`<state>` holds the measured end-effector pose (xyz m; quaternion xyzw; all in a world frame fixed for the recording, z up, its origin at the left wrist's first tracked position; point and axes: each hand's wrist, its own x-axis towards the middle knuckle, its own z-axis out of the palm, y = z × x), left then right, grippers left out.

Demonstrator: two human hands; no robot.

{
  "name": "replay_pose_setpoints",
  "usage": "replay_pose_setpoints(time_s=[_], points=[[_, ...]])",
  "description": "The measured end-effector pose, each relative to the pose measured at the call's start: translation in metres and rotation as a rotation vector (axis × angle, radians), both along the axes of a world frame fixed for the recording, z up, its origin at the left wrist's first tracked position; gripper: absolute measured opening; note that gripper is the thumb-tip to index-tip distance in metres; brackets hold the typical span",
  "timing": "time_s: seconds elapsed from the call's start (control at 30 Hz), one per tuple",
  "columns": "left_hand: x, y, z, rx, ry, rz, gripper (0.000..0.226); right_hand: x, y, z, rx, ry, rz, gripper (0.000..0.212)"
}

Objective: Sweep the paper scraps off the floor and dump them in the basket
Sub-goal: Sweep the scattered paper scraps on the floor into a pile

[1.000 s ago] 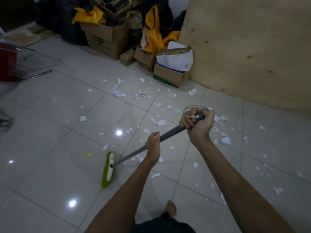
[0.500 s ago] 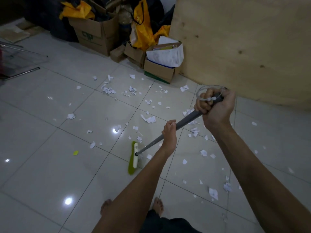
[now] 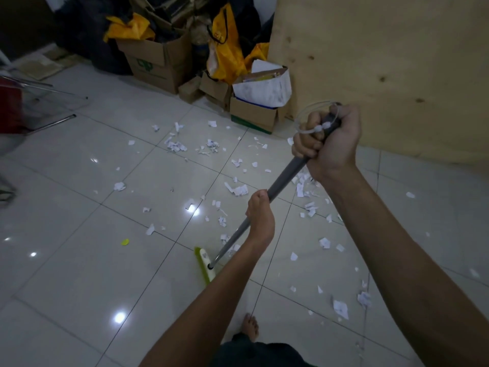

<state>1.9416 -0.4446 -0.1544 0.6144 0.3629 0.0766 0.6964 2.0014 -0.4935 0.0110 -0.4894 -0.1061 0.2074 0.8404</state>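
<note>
Paper scraps [image 3: 239, 189] lie scattered across the tiled floor [image 3: 66, 274], mostly centre and right. The broom [image 3: 288, 175] has its green head near centre; the left hand [image 3: 260, 221] grips the handle midway and the right hand [image 3: 328, 141] clenches its top end, farther right.

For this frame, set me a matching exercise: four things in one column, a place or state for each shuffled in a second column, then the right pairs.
Things
1. left hand
2. right hand
3. broom head
4. yellow-green scrap

Places or states
A. lies alone on the floor, left of the broom head
B. grips the top end of the handle
C. green, down on the floor beside the left forearm
D. grips the handle about midway

Pairs: 1-D, 2-B, 3-C, 4-A
</note>
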Motion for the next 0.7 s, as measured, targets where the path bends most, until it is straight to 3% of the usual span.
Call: replay_pose_setpoints(time_s=[0.33,0.5,0.7], points=[[0.009,-0.011,-0.016,-0.062,-0.044,0.159,0.019,0.015,0.006,-0.019,-0.038,-0.023,0.189,0.038],[0.026,-0.007,-0.01,-0.09,-0.097,0.119,0.02,0.019,0.01,-0.009,-0.053,-0.051,0.182,0.03],[0.011,0.016,-0.012,-0.121,-0.133,0.014,0.038,-0.003,0.04,-0.002,-0.034,-0.034,0.18,0.039]])
